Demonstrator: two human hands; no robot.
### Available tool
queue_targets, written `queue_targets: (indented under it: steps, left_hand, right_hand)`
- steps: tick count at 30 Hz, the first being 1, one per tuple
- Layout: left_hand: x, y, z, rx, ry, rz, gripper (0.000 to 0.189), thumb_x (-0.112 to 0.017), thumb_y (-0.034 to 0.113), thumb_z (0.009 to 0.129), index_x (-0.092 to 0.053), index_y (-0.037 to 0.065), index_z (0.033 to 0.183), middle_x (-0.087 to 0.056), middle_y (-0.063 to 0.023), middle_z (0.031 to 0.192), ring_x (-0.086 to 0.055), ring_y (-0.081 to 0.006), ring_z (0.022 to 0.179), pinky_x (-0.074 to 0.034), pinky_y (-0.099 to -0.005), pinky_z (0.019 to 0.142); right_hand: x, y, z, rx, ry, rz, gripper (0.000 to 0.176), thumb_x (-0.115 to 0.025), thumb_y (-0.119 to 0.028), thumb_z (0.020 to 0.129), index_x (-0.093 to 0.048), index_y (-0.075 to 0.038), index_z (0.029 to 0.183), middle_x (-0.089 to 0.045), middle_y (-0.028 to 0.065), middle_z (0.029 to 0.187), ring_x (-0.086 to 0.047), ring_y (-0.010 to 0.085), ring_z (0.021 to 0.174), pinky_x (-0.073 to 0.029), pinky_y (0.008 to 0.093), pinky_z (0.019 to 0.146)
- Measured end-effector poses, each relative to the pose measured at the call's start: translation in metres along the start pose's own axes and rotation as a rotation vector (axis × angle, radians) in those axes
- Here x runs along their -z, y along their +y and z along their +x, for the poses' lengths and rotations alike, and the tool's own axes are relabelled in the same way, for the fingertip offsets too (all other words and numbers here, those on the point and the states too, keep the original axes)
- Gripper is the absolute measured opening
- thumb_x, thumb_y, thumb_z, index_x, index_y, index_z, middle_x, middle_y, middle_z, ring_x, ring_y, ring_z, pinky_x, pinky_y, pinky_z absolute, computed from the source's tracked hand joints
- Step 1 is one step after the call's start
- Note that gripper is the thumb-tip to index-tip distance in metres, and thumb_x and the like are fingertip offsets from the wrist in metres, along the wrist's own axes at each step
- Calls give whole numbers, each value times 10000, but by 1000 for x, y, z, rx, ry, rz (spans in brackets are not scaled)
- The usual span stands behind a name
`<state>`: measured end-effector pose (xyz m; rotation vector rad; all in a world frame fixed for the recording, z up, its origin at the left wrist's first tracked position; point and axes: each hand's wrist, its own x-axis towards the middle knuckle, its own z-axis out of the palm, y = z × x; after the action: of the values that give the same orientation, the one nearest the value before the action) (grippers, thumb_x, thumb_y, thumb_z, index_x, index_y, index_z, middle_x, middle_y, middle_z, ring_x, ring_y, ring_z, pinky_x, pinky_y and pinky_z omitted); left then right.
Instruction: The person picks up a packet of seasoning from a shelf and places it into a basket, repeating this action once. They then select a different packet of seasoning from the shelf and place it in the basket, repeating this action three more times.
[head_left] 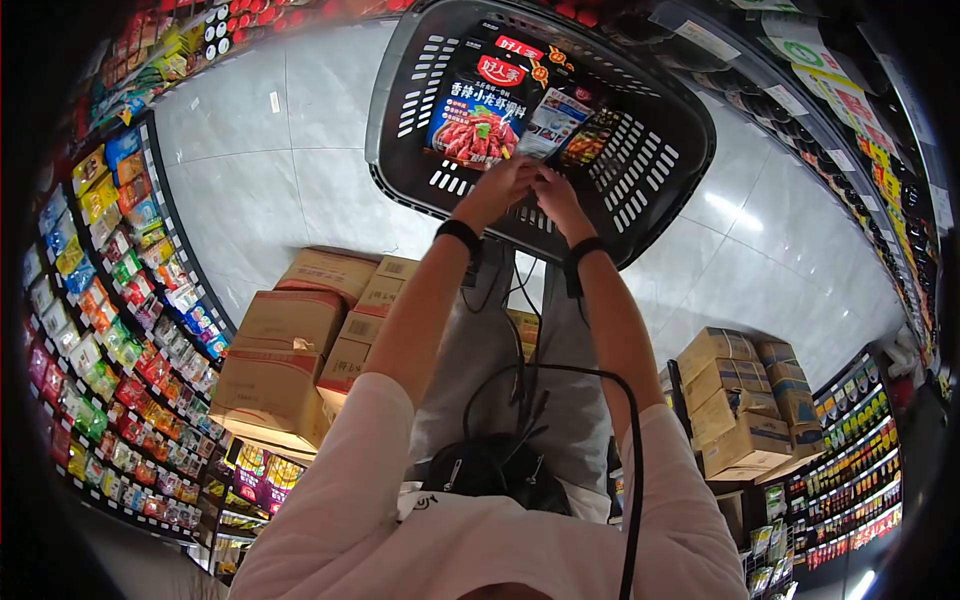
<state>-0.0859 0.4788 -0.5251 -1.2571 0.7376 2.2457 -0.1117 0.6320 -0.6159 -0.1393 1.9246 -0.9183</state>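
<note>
My left hand [503, 187] and my right hand [559, 200] meet over the near side of a dark plastic shopping basket [650, 112]. Both hands are closed, fingertips pressed together at the lower end of a small packet [560, 118] with a white and blue printed back. Whatever lies between the fingertips is hidden. Just left of that packet, inside the basket, is a large black and blue seasoning pouch [478, 115] showing red crayfish, with a similar pouch [520, 48] partly behind it. A dark packet with a food picture [592, 137] lies on the right.
Stacked cardboard boxes [285, 325] stand on the floor at the left, with more boxes [735, 390] at the right. Shelves of colourful packets [125, 340] curve along the left; other shelves [870, 190] line the right. A black cable [632, 430] hangs by my right arm.
</note>
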Motion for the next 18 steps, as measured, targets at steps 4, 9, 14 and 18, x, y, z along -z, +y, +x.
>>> queue_targets:
  steps: [4, 9, 14, 18]
  left_hand:
    - [5, 19, -13, 23, 16, -203, 471, -420, 375, 925, -401, 60, 1274, -466, -127, 1264, -412, -240, 1207, -306, -395, 1024]
    - [-21, 58, -47, -35, -221, -353, 497, -307, 386, 953, -384, 21, 1281, -434, -139, 1307, -392, -266, 1223, -277, -417, 1046]
    - [-47, 89, -89, -69, -393, -395, 474, -287, 353, 964, -387, 15, 1281, -443, -142, 1301, -413, -262, 1211, -284, -433, 1043]
    - [-56, 121, -155, -149, -313, 22, 447, -336, 328, 960, -413, 14, 1268, -485, -122, 1267, -439, -240, 1195, -307, -365, 1035]
  right_hand:
    - [12, -22, -20, -10, -70, -168, 374, -485, -155, 800, -542, -97, 1165, -584, 197, 1075, -555, 342, 997, -443, 389, 851]
    - [33, -2, -36, -130, -39, 58, 344, -540, -132, 790, -565, -73, 1128, -610, 96, 877, -575, 202, 782, -470, 313, 663]
    - [91, -1, -67, -78, 38, 40, 294, -522, -129, 826, -577, -60, 1106, -612, 59, 813, -577, 136, 719, -484, 277, 606]
    - [151, -41, -137, -65, 139, -125, 256, -500, -157, 863, -586, -57, 1082, -632, 90, 819, -602, 146, 740, -485, 286, 627]
